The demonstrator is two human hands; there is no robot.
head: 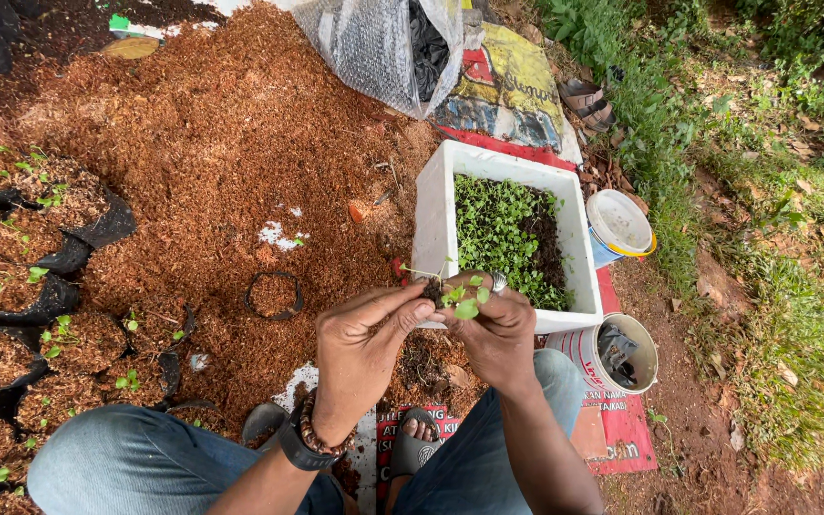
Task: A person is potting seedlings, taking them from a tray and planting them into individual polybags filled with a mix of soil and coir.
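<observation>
Seedling clump (463,298), centre frame, sits pinched between both our hands just in front of the white tray (437,205). Left hand (360,348): fingers closed on the root end. Right hand (498,329): closed round stems & leaves. To tease well, we judge: grip low near roots, pull slow, don't crush stems. Filled black grow bags (11,286) at left edge; loose coco husk (231,124) upper left.
</observation>
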